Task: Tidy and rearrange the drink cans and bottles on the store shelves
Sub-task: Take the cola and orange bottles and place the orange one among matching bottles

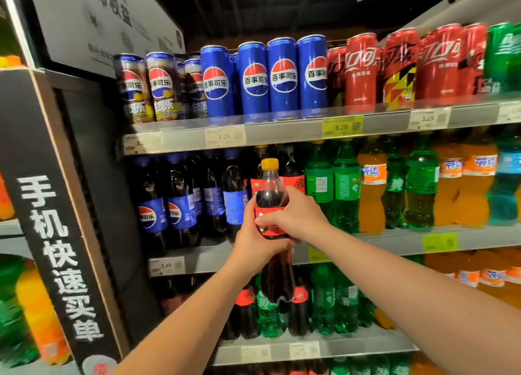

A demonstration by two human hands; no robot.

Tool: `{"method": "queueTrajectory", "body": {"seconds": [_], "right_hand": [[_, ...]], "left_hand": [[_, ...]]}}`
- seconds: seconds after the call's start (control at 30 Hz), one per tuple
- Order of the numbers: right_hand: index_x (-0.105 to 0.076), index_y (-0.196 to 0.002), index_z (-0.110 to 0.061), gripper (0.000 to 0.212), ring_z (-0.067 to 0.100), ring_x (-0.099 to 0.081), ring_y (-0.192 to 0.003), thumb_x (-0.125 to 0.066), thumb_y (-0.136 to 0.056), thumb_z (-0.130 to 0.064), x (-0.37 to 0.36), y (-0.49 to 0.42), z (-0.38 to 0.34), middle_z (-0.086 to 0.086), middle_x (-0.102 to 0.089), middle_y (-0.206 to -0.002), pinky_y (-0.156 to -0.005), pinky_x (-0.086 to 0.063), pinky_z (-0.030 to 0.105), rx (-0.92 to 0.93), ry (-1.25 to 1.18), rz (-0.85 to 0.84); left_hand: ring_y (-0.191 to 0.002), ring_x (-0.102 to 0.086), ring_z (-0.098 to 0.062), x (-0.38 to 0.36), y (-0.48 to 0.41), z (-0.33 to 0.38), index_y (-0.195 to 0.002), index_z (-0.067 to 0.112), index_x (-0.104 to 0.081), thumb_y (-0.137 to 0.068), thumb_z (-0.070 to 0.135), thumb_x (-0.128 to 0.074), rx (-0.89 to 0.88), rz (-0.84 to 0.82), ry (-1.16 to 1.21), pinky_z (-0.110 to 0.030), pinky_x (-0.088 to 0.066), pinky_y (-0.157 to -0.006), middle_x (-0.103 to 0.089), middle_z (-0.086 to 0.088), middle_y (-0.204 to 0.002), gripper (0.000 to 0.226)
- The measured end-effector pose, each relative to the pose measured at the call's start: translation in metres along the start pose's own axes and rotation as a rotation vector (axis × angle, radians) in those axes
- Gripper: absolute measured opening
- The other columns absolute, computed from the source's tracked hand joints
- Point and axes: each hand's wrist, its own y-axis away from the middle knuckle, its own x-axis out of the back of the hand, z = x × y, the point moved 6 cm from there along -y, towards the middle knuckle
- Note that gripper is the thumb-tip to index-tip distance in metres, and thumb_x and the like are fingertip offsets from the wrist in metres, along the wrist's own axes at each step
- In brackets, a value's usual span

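In front of the middle shelf (380, 241), two bare forearms reached up from the lower edge of the view and met on one cola bottle (271, 194). The left hand (255, 248) gripped it from the left at the bottom of its red label, fingers curled round the body. The right hand (296, 219) gripped it from the right, a little higher, with the thumb lying across the label. The bottle stood nearly upright in the air, clear of the shelf, its yellow cap (269, 164) uppermost and its dark lower half hanging below the shelf's edge.

Just behind it on the middle shelf stood more cola bottles (293, 174). To their left were Pepsi bottles (180, 205); to their right came green bottles (345, 188), then orange bottles (372, 183) and, at the far right, a teal bottle (504, 188). The lower shelf (352, 346) carried cola, green and orange bottles as well.

On the top shelf (282, 132) the cans ran in rows: dark Pepsi cans (132, 87) at the left, blue cans (282, 78), red cans (361, 70), and a blurred green can (504, 56) at the right. A price tag (225, 136) on that shelf's rail read 3.29. A black panel (56, 233) with white characters closed off the left end of the shelves.
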Motion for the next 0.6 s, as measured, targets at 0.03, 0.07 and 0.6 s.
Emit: {"method": "queueTrajectory", "body": {"seconds": [0.03,0.07,0.6], "right_hand": [[-0.057,-0.102,-0.032,0.059,0.016,-0.063,-0.091,-0.080,-0.050,-0.047,0.006,0.002,0.004,-0.009,-0.066,-0.099,-0.081,-0.051,0.033,0.004,0.002,-0.008],[-0.057,-0.103,-0.031,0.058,0.016,-0.063,-0.092,-0.081,-0.051,-0.045,0.012,0.002,0.009,-0.009,-0.066,-0.100,-0.081,-0.051,0.033,0.009,0.003,-0.020],[-0.064,-0.080,-0.020,0.016,0.025,-0.064,-0.083,-0.056,-0.084,-0.034,0.155,-0.020,0.074,0.004,-0.067,-0.086,-0.077,-0.052,0.034,-0.111,0.054,0.355]], "left_hand": [[-0.105,-0.065,-0.012,-0.006,0.001,0.002,-0.138,0.034,-0.033,-0.044,0.023,-0.084,-0.003,0.017,-0.008,-0.040,-0.053,-0.093,-0.065,0.006,-0.118,0.107],[-0.104,-0.065,-0.011,-0.013,0.001,0.003,-0.138,0.035,-0.034,-0.044,0.023,-0.084,-0.012,0.036,-0.016,-0.041,-0.053,-0.092,-0.066,0.008,-0.117,0.107],[-0.101,-0.065,-0.004,-0.076,-0.025,0.003,-0.143,0.045,-0.024,-0.056,0.016,-0.090,-0.036,-0.042,0.049,-0.036,-0.050,-0.097,-0.065,0.015,-0.116,0.113]]}}
